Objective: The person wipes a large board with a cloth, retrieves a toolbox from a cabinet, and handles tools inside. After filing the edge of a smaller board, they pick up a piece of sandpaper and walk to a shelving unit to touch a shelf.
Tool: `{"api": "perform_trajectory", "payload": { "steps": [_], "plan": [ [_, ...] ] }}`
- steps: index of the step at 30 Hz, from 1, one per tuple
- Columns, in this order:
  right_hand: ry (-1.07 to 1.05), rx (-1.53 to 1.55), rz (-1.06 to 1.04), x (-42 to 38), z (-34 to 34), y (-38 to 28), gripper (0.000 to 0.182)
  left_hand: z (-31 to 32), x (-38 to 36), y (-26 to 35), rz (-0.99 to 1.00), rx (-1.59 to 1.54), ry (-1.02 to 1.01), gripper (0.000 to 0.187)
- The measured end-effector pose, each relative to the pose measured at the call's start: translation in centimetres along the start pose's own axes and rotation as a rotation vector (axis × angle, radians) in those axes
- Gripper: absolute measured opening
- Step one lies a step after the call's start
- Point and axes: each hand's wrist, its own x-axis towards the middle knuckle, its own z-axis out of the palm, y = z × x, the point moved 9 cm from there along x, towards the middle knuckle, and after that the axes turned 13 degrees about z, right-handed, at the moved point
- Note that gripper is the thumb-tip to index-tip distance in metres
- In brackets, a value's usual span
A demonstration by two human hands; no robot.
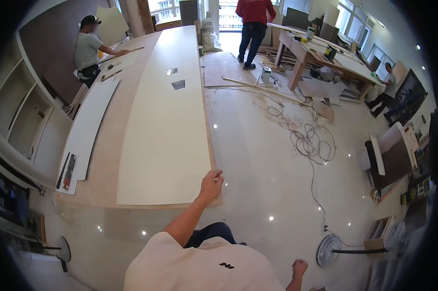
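Note:
My left hand [212, 186] is closed at the near right edge of a long cream panel [165, 140], its fingers curled; anything inside them is hidden. The panel lies flat on a wider light-brown board [107, 145], with two small dark-grey patches [179, 85] on its far half. Low on the right, beside my body, hangs my right hand [299, 267], loosely closed and touching nothing. A narrow white strip [90, 126] lies along the board's left side, bearing a red and black tool [69, 170] at its near end.
A person [88, 51] leans at the board's far left. Another in a red top [254, 19] stands beyond; a third [384, 87] is far right. A cable [312, 143] coils on the floor near a wooden workbench [301, 51]. Shelves [25, 106] line the left; a round-based stand [328, 250] is lower right.

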Motion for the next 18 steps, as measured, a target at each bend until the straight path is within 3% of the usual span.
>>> {"api": "perform_trajectory", "payload": {
  "steps": [3,6,8,10,12,14,15,16,17,18],
  "plan": [
    [-0.081,0.130,-0.108,5.2,-1.2,-16.4,0.030,1.2,-0.3,1.5,-0.022,-0.008,0.056,0.025],
    [-0.261,0.322,-0.184,8.2,2.4,-30.8,0.027,1.0,0.7,0.2,-0.059,-0.017,0.179,0.024],
    [-0.386,0.267,-0.269,8.2,5.8,-38.5,0.025,1.1,1.6,-1.2,-0.106,-0.023,0.291,0.023],
    [-0.498,-0.022,-0.497,8.3,9.4,-43.8,0.024,1.5,2.7,-3.7,-0.118,-0.039,0.413,0.022],
    [-0.502,-0.332,-0.694,9.4,11.4,-45.3,0.028,3.7,5.2,-6.3,-0.125,-0.141,0.467,0.021],
    [-0.492,-0.487,-0.594,14.5,12.8,-41.5,0.028,6.6,7.8,-8.4,-0.230,-0.194,0.392,0.027],
    [-0.471,-0.576,-0.543,16.8,12.8,-39.4,0.028,7.4,9.6,-9.7,-0.175,-0.089,0.383,0.032],
    [-0.432,-0.606,-0.491,18.8,11.5,-37.0,0.027,9.0,11.4,-7.6,-0.208,-0.085,0.335,0.035],
    [-0.395,-0.637,-0.438,20.6,10.0,-34.7,0.027,11.3,13.3,-11.1,-0.164,-0.220,0.285,0.038],
    [-0.336,-0.685,-0.293,24.1,9.6,-29.6,0.027,13.2,15.6,-12.6,-0.204,-0.163,0.212,0.036]
  ]
}}
